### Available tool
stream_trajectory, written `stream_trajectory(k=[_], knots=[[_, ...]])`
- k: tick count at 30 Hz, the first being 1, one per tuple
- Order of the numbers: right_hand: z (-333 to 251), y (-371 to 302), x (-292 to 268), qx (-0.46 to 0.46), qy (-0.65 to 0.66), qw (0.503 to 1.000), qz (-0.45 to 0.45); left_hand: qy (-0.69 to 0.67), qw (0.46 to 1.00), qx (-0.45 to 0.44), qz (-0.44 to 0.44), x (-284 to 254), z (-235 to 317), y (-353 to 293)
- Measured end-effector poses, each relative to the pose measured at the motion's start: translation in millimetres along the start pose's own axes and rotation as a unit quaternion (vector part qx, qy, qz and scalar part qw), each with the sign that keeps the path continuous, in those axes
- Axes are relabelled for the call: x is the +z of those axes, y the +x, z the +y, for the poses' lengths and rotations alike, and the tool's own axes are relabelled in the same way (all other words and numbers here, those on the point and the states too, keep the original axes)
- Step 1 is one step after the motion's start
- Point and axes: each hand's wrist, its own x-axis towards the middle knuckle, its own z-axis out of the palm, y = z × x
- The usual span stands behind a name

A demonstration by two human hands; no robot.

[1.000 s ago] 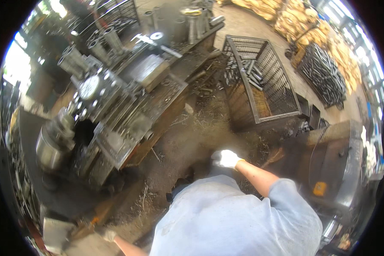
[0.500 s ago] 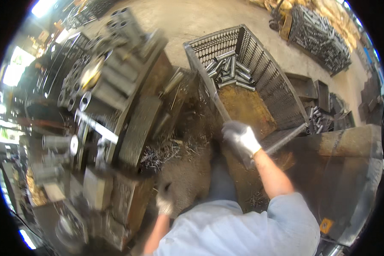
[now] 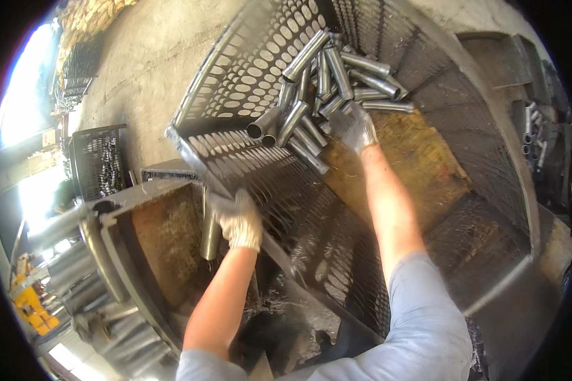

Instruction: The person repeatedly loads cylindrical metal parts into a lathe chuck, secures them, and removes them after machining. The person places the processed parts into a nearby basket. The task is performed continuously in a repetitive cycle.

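Observation:
A large metal crate [image 3: 190,159] with slotted walls stands in front of me, and a pile of short grey metal tubes [image 3: 340,73] lies in its far end. My right hand [image 3: 356,129], in a grey and white glove, reaches down inside it. Its fingers are stretched out at the near edge of the pile, touching or just above the tubes; blur hides the exact contact. On the crate's left rim is my gloved left hand [image 3: 240,220], its fingers bent over the edge.
Left of the crate, a workbench [image 3: 149,235] carries more metal tubes [image 3: 95,279]. A dark slotted bin [image 3: 98,162] stands farther left. Beyond the crate's right wall are metal trays [image 3: 496,60] and some loose tubes [image 3: 534,136]. The crate's floor is a yellow-brown board [image 3: 407,162].
My view has moved closer over the crate. My right hand has gone from its near side down to the tubes, and my left hand has come up onto the left rim.

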Motion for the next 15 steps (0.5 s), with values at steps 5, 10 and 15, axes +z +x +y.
stream_trajectory(k=[5, 10, 15], knots=[[21, 90, 5, -0.067, 0.124, 0.99, -0.003, -0.091, 0.994, 0.059, -0.017, -4, -21, 1], [40, 103, 53, -0.076, 0.303, 0.947, -0.072, -0.074, 0.996, 0.051, -0.009, -3, -15, 1], [2, 101, 76, -0.147, 0.196, 0.968, 0.055, -0.017, 0.999, 0.037, 0.017, -1, -9, -1]])
